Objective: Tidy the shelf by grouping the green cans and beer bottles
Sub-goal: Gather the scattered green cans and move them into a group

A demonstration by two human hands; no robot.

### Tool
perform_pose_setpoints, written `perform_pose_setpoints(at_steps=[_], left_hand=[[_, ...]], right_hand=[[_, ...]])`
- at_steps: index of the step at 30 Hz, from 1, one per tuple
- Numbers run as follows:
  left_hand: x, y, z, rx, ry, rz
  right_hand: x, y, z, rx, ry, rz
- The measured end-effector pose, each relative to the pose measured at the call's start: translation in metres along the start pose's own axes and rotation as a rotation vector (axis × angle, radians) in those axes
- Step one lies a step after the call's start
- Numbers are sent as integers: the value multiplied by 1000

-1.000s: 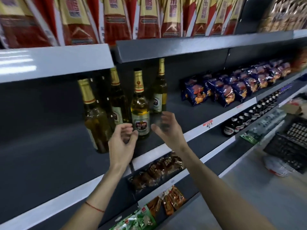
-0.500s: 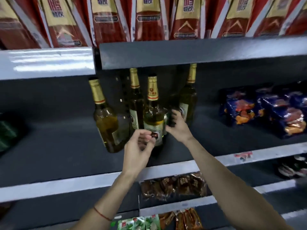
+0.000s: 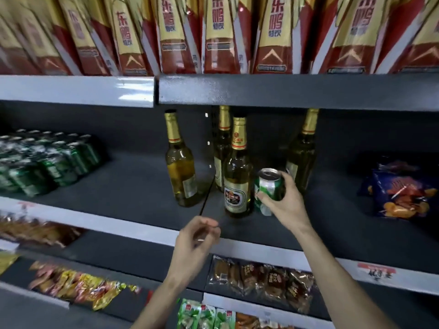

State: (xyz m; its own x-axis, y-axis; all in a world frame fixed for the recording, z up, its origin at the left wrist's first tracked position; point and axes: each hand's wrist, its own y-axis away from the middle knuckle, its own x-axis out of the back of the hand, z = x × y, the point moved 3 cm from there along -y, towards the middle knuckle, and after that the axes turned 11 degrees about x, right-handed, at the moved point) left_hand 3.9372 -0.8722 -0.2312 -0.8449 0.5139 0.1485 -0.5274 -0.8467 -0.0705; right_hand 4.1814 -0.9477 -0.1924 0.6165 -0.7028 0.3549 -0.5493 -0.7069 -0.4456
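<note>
Your right hand (image 3: 288, 205) grips the green can (image 3: 267, 189) among the beer bottles (image 3: 237, 172); lift it clear, then carry it left to the can group (image 3: 47, 160). Your left hand (image 3: 194, 243) hangs loosely curled, empty.

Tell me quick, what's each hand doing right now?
Left hand: holds nothing, fingers loosely curled.
Right hand: grips a green can.

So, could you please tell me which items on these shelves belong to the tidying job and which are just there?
Job: green can in right hand; beer bottles; green cans grouped at left.
Just there: red cartons; blue snack bags; snack packets.
</note>
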Motion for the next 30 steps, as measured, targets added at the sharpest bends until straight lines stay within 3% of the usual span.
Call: perform_pose_setpoints(at_steps=[5,10,16,22,30], left_hand=[[25,1,-10,86,31,7],[80,8,-24,164,17,69],[195,12,-46,189,52,266],[332,0,-65,193,92,508],[441,-14,-71,215,21,583]], right_hand=[[-5,31,-52,89,-39,-29],[-73,52,-100,173,-138,-198],[-231,47,-142,196,-240,-390],[-416,-3,-185,204,-283,-437],[-577,-54,-208,180,-224,-475]])
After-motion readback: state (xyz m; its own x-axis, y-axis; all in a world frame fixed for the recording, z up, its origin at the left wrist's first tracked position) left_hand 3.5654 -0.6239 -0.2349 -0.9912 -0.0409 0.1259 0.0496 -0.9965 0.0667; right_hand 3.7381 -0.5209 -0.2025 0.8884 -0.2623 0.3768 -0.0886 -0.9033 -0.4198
